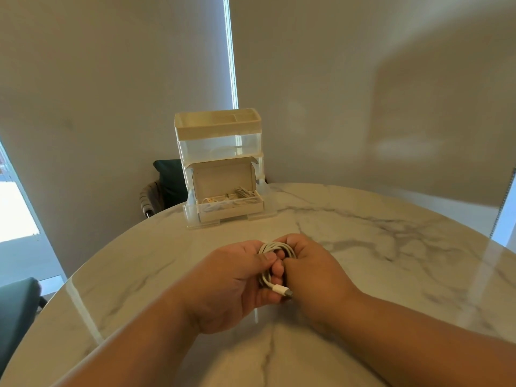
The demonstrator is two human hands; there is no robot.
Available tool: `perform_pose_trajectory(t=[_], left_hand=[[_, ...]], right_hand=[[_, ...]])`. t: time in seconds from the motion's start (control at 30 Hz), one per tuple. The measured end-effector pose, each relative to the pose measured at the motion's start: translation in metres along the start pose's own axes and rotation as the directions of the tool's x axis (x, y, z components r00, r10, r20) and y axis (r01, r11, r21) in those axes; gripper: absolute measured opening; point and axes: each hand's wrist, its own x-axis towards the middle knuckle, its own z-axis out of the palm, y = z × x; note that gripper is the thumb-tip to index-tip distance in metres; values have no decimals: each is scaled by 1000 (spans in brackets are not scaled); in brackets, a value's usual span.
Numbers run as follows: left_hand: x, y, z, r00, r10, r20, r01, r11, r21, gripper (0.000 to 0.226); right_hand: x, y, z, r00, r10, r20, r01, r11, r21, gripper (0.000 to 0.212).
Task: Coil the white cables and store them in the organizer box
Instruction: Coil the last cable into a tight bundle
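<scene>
A coiled white cable [272, 248] sits between both hands above the marble table [363, 247]. My left hand [234, 280] grips the coil with thumb across it. My right hand [310, 272] curls round the coil's right side. The cable's plug end [282, 290] sticks out below my fingers. At the table's far edge stands the clear organizer box [220, 146], with its bottom drawer pulled out. In that drawer lies an open cardboard box [223, 180] holding other white cables [240, 198].
A cream tray with compartments [217, 121] tops the organizer. Dark chairs stand behind the table [164, 185] and at the left edge [16, 308]. Window blinds hang behind.
</scene>
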Motion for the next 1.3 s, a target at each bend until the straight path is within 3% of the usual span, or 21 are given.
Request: perform_pose_trajectory(t=[0.07, 0.23, 0.37, 0.5, 0.67, 0.77, 0.87, 1.03, 1.17, 1.3], left_hand=[[-1, 0, 0, 1000, -7, -1, 7, 1000, 27, 14], [3, 0, 1, 999, -1, -33, 2, 1000, 21, 16], [9, -5, -1, 994, -27, -104, 23, 999, -40, 17], [8, -8, -1, 998, -38, -52, 33, 994, -102, 7], [7, -7, -6, 999, -23, -29, 21, 996, -90, 9], [7, -6, -8, 1000, -8, -7, 7, 998, -55, 10], [8, -7, -7, 1000, 9, 2, -9, 999, -44, 11], [8, -7, -5, 1000, 23, -13, -24, 997, -71, 10], [8, -9, -5, 1000, -6, -9, 6, 996, -84, 13], [6, -6, -6, 999, -8, 31, 11, 997, -78, 13]], right_hand=[[-1, 0, -2, 1000, -13, 19, 14, 999, -40, 28], [2, -2, -6, 979, -204, -19, 189, 937, -295, 21], [14, 6, -6, 977, -205, -67, 153, 878, -453, 13], [14, 8, -10, 994, -100, -36, 84, 944, -320, 14], [15, 8, -10, 997, -80, -19, 69, 945, -319, 13], [15, 10, -8, 997, -14, 72, 25, 987, -158, 30], [11, 7, -8, 997, -20, 68, 23, 999, -43, 42], [11, 1, -15, 974, -221, 49, 220, 874, -434, 23], [15, 7, -14, 986, -164, -2, 149, 901, -408, 15], [14, 9, -13, 997, -79, 13, 80, 972, -222, 22]])
